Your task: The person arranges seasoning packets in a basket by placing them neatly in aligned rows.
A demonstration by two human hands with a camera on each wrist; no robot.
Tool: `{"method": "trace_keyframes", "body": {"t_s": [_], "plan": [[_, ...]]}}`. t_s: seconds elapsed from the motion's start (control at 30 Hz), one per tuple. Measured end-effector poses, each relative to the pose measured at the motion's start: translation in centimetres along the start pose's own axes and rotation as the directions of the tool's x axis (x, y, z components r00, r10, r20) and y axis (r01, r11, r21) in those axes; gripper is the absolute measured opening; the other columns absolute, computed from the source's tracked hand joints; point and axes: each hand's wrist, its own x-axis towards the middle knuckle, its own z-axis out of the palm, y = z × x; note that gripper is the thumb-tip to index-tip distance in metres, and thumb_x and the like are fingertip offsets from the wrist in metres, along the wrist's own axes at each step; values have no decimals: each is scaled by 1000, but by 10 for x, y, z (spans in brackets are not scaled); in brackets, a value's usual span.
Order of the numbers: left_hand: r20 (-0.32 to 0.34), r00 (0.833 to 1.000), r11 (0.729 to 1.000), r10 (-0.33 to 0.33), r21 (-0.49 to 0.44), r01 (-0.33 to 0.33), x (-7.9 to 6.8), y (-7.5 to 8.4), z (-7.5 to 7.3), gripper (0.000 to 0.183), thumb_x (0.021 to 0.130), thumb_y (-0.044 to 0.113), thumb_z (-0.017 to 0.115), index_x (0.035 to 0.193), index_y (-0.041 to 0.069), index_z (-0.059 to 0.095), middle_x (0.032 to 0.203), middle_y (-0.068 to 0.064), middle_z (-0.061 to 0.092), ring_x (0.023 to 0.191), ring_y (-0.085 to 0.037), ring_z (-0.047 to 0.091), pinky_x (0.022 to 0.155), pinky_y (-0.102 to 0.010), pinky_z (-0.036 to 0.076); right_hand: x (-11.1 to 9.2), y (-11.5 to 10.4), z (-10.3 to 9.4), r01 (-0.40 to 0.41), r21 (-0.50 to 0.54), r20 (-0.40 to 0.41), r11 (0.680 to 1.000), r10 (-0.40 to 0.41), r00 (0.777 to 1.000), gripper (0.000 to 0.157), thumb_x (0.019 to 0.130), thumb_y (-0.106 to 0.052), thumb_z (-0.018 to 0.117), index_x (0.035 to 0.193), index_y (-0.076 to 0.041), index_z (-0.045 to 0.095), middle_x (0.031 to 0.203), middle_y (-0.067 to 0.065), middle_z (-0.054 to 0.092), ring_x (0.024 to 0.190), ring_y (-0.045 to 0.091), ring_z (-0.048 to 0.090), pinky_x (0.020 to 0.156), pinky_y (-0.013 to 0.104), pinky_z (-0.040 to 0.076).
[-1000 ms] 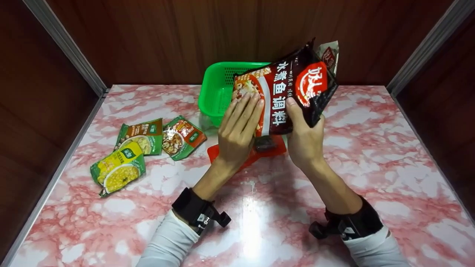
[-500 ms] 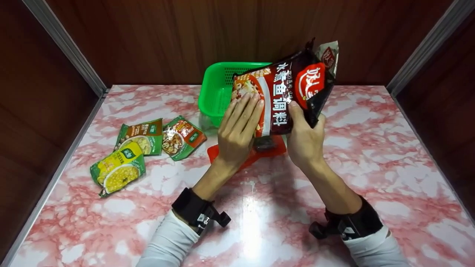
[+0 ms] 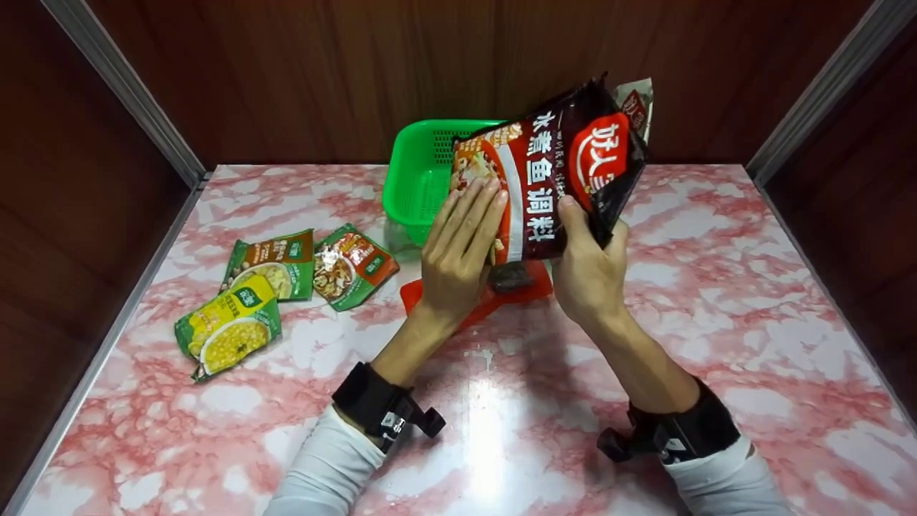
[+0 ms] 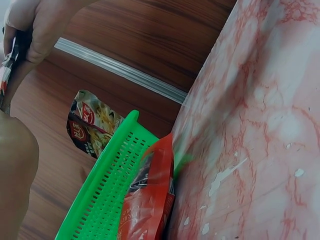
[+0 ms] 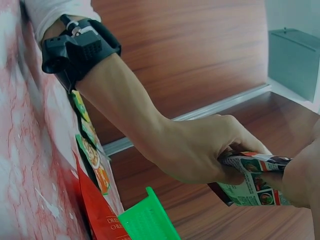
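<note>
A dark red seasoning packet (image 3: 526,183) with white Chinese lettering is held tilted above the front of a green basket (image 3: 405,172). My left hand (image 3: 456,261) lies over its left end with straight fingers on the printed face; in the right wrist view the thumb sits underneath, so the packet (image 5: 255,185) is pinched. My right hand (image 3: 591,276) grips the packet's lower right corner, thumb on the face and fingers hidden behind. Below the hands a red packet (image 3: 530,287) lies partly hidden; in the left wrist view this red packet (image 4: 145,200) leans by the basket.
A yellow-and-green corn packet (image 3: 233,330), a brown-and-green packet (image 3: 279,261) and a red-and-green packet (image 3: 354,265) lie left on the marbled table (image 3: 215,444). Another packet (image 4: 90,122) sticks up from the basket. A wooden wall (image 3: 322,79) closes the back.
Both hands stay in nearly the same place. The right end of the seasoning packet has shifted and flexed slightly in the right hand.
</note>
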Motion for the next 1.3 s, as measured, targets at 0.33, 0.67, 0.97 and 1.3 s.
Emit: {"method": "trace_keyframes", "body": {"t_s": [0.33, 0.67, 0.97, 1.3], "plan": [[105, 994, 986, 1, -164, 16, -5, -4, 4, 61, 98, 25, 84, 149, -4, 67, 155, -25, 70, 150, -42, 64, 133, -55, 45, 3, -1, 0, 77, 85, 16, 993, -78, 997, 30, 112, 2, 51, 137, 10, 66, 123, 17, 77, 111, 29, 79, 99, 41, 68], [173, 985, 934, -19, -348, 80, -12, -26, 5, 78, 95, 36, 74, 156, -8, 55, 162, -32, 58, 162, -46, 47, 141, -63, 29, 17, -11, -1, 148, 100, -149, 984, -132, 980, 20, 111, 6, 52, 121, 6, 69, 104, 13, 77, 92, 20, 77, 84, 31, 67], [345, 927, 957, -150, -183, 223, -19, -52, 3, 65, 102, 39, 66, 158, 5, 61, 163, -18, 64, 156, -39, 55, 141, -58, 31, 27, -22, -9, 216, 60, -132, 975, -207, 969, 26, 112, 4, 51, 134, 7, 67, 115, 17, 77, 102, 26, 80, 91, 38, 69], [643, 715, 943, -274, 34, 331, -31, -69, 3, 59, 114, 47, 61, 159, 9, 62, 164, -17, 63, 158, -41, 53, 138, -68, 30, 30, -26, -13, 234, 28, -146, 972, -228, 963, 24, 113, 3, 51, 131, 7, 67, 113, 17, 77, 99, 26, 81, 90, 38, 70]]}}
